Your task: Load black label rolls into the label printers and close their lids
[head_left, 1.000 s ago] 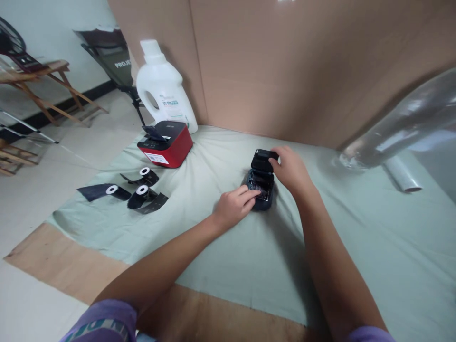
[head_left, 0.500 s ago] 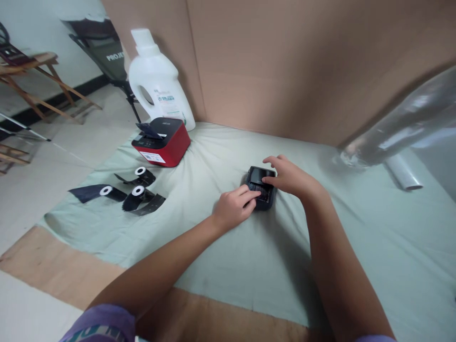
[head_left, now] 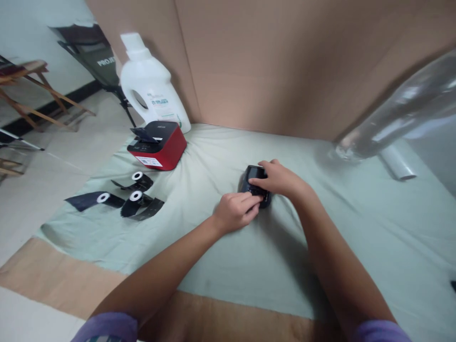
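Note:
A small black device (head_left: 255, 174) sits on the pale green cloth (head_left: 228, 266), in the middle of the view. At its near left side is my left hand (head_left: 237, 211), its fingers bent and the fingertips resting on the device's lower part. My right hand (head_left: 280, 179) reaches over from the right, fingers curled around the top right edge and the thumb lying across the device's upper face. Both hands touch the device. Part of its front is hidden beneath the fingers.
Left of the hands stand a red and black box-shaped device (head_left: 158, 145) and a white bottle (head_left: 153, 85). Several black rolls (head_left: 137, 197) lie nearer. A cardboard wall (head_left: 256, 61) rises behind. Clear plastic wrap (head_left: 395, 114) and a white tube (head_left: 397, 161) are at the right.
My right hand has shifted left over the black device, its thumb now further across the upper face. My left fingertips have moved slightly right and down. The camera view has shifted a little.

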A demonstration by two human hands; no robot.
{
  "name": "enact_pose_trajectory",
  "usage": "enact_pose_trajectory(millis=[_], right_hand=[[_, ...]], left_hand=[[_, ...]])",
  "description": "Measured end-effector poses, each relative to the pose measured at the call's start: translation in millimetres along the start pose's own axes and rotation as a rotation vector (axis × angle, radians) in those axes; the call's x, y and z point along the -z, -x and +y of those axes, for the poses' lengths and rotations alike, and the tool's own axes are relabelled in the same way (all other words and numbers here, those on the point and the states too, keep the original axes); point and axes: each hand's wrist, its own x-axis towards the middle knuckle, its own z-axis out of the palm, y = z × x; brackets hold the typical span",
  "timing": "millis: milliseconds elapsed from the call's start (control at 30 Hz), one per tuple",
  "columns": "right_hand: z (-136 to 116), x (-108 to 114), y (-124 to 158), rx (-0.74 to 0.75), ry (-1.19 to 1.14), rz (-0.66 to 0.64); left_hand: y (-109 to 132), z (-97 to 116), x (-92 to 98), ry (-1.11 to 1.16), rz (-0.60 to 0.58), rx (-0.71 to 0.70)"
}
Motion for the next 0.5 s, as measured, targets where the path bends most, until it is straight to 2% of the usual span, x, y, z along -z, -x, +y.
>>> enact_pose_trajectory(millis=[133,200,267,367,433,500], right_hand=[[-36,-24,11,-0.101,0.071,0.112],[-46,-33,15,-0.104,0.076,0.191],[-44,-34,21,-0.074,0.062,0.261],[-12,-23,32,-0.037,-0.018,0.345],[29,-11,41,-0.049,-0.068,0.416],[81,3,50,-0.086,-0.020,0.517]], left_hand=[[3,13,-2.2,0.094,-0.234,-0.411],[4,21,-4.2,0.148,-0.328,-0.483],[4,26,-5.7,0.177,-0.379,-0.462],[2,28,-5.9,0.176,-0.403,-0.351],[1,27,-5.6,0.149,-0.422,-0.283],[1,26,-5.9,0.129,-0.442,-0.249]])
